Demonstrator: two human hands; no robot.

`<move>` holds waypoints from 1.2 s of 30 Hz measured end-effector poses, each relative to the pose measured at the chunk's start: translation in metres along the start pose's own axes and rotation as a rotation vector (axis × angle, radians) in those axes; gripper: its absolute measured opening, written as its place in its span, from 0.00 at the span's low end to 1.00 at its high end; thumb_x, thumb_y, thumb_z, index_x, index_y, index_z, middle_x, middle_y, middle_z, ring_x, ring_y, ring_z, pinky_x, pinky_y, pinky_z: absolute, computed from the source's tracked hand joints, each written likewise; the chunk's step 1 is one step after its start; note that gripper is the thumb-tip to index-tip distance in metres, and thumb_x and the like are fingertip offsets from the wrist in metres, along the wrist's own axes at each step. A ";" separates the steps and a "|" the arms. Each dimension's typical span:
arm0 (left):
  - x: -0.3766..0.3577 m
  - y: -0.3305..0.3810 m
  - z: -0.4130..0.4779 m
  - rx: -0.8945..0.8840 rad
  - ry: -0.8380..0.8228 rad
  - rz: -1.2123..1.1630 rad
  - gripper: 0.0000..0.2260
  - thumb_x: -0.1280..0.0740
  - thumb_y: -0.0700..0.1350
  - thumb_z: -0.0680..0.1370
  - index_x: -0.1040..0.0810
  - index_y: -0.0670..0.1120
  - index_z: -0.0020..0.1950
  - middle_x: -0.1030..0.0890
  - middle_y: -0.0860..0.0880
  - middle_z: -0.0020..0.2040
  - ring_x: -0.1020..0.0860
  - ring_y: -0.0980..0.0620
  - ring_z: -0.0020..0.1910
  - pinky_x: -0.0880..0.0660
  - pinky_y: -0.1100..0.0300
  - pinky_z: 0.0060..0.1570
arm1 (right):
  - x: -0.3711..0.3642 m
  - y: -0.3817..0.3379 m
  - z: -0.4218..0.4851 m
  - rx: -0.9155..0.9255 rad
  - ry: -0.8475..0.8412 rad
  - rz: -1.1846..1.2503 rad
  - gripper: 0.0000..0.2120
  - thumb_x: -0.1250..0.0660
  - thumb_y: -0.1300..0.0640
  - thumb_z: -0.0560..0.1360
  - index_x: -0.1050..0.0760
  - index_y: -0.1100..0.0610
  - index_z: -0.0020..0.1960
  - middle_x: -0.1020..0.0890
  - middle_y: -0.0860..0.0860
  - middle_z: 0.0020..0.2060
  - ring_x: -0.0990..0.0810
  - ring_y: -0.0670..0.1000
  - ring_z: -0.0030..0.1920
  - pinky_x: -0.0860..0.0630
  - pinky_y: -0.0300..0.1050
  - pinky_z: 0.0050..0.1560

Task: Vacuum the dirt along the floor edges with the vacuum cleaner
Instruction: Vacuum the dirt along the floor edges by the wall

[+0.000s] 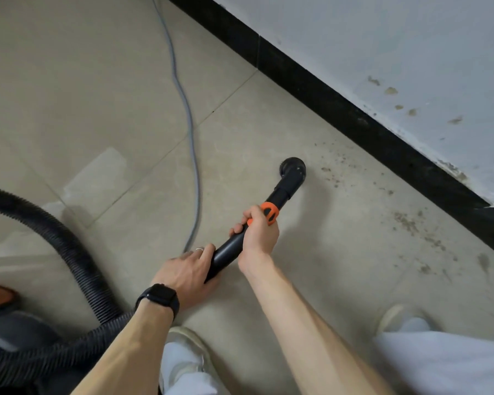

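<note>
- Beige tiled floor (97,81) under you, a black skirting board (340,109) running diagonally along the foot of a white, stained wall (411,52).
- Brown dirt (411,223) is scattered on the tiles beside that skirting, from the nozzle back toward your right foot.
- Your right hand (258,232) wraps the black wand (231,249) just behind its orange collar (269,212), fingers curled round it.
- Your left hand (187,273), dark watch (158,299) on the wrist and a ring on one finger, clasps the wand's rear end.
- The round nozzle (293,169) sits on the floor at the near edge of the dirt, short of the skirting.
- The ribbed hose (69,252) arcs left to the vacuum cleaner body (9,332) at your left.
- A grey cable (188,124) trails away across the tiles.
</note>
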State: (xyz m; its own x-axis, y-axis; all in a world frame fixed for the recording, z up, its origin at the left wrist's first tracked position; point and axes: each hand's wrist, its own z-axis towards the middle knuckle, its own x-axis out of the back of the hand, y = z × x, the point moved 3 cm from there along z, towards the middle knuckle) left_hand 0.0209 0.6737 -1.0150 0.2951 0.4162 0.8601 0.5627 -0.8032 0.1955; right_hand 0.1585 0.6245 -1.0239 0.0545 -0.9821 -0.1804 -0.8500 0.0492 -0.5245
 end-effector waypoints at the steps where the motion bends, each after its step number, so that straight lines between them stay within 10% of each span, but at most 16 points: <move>1: 0.000 0.004 0.004 -0.014 0.004 0.003 0.16 0.42 0.60 0.78 0.35 0.50 0.58 0.22 0.52 0.51 0.21 0.47 0.49 0.33 0.56 0.36 | 0.002 -0.005 0.003 0.009 0.010 0.002 0.06 0.36 0.66 0.71 0.31 0.57 0.40 0.30 0.51 0.26 0.33 0.52 0.23 0.30 0.43 0.27; 36: 0.032 0.062 0.116 -0.017 0.164 -0.020 0.13 0.40 0.56 0.78 0.39 0.50 0.53 0.23 0.51 0.47 0.22 0.46 0.45 0.36 0.56 0.32 | -0.006 -0.109 0.076 0.095 0.053 0.069 0.05 0.36 0.65 0.69 0.31 0.58 0.37 0.30 0.50 0.25 0.34 0.50 0.22 0.32 0.41 0.26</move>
State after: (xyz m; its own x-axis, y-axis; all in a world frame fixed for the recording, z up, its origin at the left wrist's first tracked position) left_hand 0.1544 0.6866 -1.0300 0.1530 0.3579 0.9211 0.5538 -0.8031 0.2201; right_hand 0.2901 0.6389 -1.0288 -0.0320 -0.9838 -0.1762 -0.7972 0.1314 -0.5893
